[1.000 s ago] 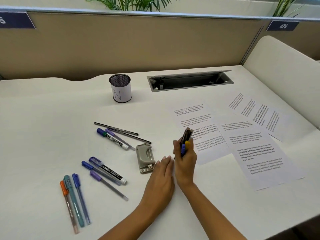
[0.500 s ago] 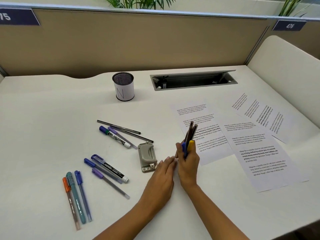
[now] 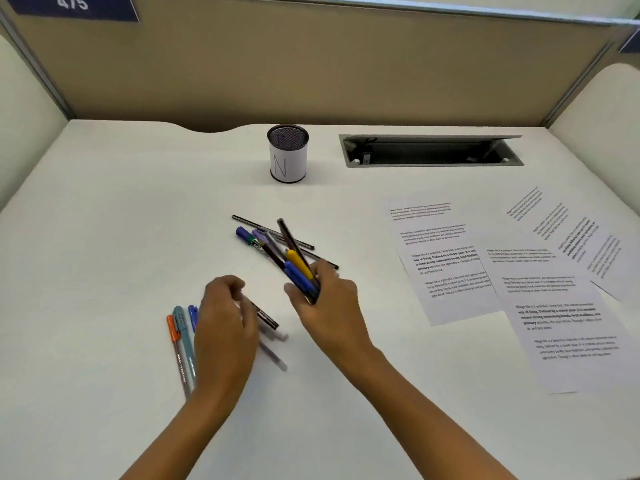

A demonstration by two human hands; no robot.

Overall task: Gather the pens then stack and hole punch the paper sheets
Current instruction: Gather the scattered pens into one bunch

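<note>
Pens sit in several spots on the white desk (image 3: 104, 254). A bundle of blue, yellow and dark pens (image 3: 297, 268) is clamped in the right hand (image 3: 329, 303), whose fingers wrap around the lower ends and hide them. The bundle leans up and to the left, across the loose pens behind it. That far group has a blue-capped marker (image 3: 244, 234), a purple pen and thin black pens (image 3: 263, 228), all partly covered by the bundle.

The left hand (image 3: 227, 327) hovers low, just left of the right hand, palm down with its fingers curled over a black-and-white marker (image 3: 266, 317). Motion blur smears the fingertips, the marker and a clear-barrelled pen beside it, so whether the hand grips anything cannot be told. It also covers part of the orange, teal and blue pens (image 3: 180, 329) lying side by side at its left.

Three printed white paper sheets (image 3: 450, 271) lie spread and overlapping on the right, well apart from both hands; the farthest runs off the frame edge. A black mesh cup with a white label (image 3: 287, 157) stands upright at the back, beside an open grey cable slot (image 3: 429, 150).
</note>
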